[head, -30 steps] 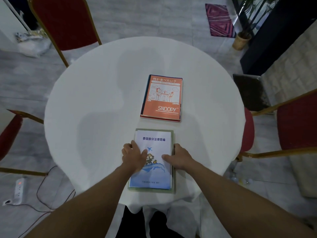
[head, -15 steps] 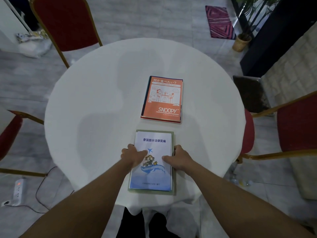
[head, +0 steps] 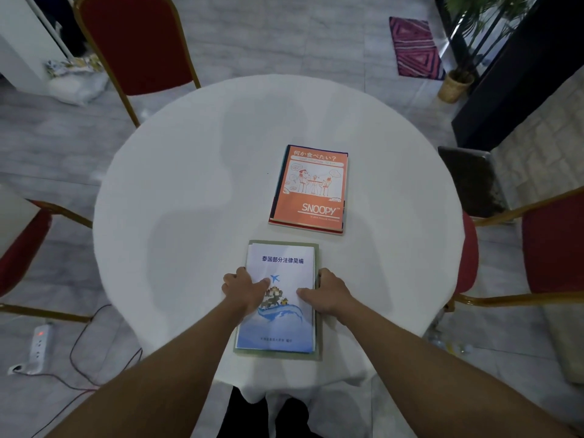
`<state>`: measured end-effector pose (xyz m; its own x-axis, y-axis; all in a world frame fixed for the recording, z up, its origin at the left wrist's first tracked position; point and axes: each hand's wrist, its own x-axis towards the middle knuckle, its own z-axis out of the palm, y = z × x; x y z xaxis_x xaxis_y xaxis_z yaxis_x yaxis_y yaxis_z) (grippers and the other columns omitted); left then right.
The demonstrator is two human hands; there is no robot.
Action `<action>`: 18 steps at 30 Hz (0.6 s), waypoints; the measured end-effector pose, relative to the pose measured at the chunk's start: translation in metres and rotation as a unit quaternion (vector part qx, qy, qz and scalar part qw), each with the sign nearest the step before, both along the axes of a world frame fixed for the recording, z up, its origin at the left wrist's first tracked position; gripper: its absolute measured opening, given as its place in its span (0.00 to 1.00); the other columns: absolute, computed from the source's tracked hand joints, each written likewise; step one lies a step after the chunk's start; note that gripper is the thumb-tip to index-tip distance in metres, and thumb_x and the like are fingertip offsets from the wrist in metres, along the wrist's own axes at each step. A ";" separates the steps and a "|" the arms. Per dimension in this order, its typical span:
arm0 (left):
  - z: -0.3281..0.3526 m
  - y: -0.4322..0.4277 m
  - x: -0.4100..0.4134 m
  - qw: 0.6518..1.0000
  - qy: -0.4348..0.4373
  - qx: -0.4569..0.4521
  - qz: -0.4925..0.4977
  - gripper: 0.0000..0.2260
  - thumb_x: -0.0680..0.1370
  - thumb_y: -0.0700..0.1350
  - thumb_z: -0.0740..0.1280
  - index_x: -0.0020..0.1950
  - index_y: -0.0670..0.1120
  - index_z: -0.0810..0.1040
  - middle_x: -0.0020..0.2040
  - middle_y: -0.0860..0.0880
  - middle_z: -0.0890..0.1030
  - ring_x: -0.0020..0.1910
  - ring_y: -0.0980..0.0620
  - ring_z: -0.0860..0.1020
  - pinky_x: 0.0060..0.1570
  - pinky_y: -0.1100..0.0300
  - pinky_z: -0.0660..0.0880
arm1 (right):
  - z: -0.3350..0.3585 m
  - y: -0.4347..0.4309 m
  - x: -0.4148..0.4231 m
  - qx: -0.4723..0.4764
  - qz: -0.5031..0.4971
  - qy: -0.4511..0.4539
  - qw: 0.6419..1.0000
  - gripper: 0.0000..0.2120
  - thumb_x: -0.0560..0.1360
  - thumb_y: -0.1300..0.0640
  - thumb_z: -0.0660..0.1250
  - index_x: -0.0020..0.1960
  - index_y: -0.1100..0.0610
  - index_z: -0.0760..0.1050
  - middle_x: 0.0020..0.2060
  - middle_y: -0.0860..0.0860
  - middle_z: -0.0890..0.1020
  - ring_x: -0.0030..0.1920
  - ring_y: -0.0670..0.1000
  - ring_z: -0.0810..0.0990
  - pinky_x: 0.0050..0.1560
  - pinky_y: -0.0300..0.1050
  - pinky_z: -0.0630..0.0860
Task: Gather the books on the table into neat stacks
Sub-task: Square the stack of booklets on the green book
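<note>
Two stacks of books lie on the round white table [head: 189,200]. The near stack has a white and blue booklet [head: 281,327] on top of a green book [head: 317,349] whose edges show around it. My left hand [head: 245,290] grips the stack's left edge with the thumb on the cover. On the stack's right edge sits my right hand [head: 328,294], thumb on the cover too. Farther out, an orange Snoopy book [head: 311,188] tops a second stack, apart from both hands.
Red chairs with gold frames stand at the far left [head: 139,42], the left [head: 19,248] and the right [head: 550,245]. A power strip [head: 38,343] and cables lie on the floor at left. A potted plant [head: 455,86] and a rug [head: 414,47] are beyond the table.
My hands have slid a little toward me along the near stack's sides, still clasping it. The books have barely shifted.
</note>
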<state>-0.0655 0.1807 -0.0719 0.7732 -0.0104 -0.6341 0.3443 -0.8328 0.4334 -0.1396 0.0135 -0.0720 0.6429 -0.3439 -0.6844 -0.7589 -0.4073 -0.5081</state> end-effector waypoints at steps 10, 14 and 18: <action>0.000 0.055 0.060 0.999 -0.023 0.010 0.048 0.28 0.78 0.54 0.65 0.72 0.41 0.65 0.70 0.38 0.64 0.70 0.38 0.65 0.68 0.48 0.65 | 0.000 0.055 0.070 0.016 0.029 -0.012 0.999 0.26 0.74 0.45 0.70 0.67 0.56 0.71 0.64 0.56 0.77 0.63 0.58 0.78 0.64 0.55 0.76; -0.001 0.077 0.088 0.997 -0.036 0.005 0.066 0.26 0.78 0.53 0.64 0.72 0.40 0.65 0.70 0.38 0.63 0.69 0.38 0.65 0.67 0.48 0.66 | 0.000 0.077 0.103 0.015 0.040 -0.021 0.999 0.26 0.74 0.44 0.70 0.67 0.57 0.72 0.64 0.56 0.78 0.64 0.58 0.78 0.65 0.54 0.76; -0.002 0.096 0.117 0.996 -0.048 0.003 0.081 0.26 0.79 0.52 0.64 0.72 0.40 0.65 0.70 0.39 0.63 0.69 0.39 0.64 0.68 0.48 0.65 | -0.001 0.099 0.136 0.011 0.045 -0.027 0.999 0.25 0.74 0.44 0.70 0.65 0.56 0.73 0.64 0.56 0.78 0.63 0.58 0.78 0.64 0.52 0.77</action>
<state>0.0511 0.2767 -0.0741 0.8217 0.1232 -0.5565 0.4311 -0.7730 0.4654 -0.0033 0.1121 -0.0726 0.7060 -0.2689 -0.6551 -0.6917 -0.4602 -0.5565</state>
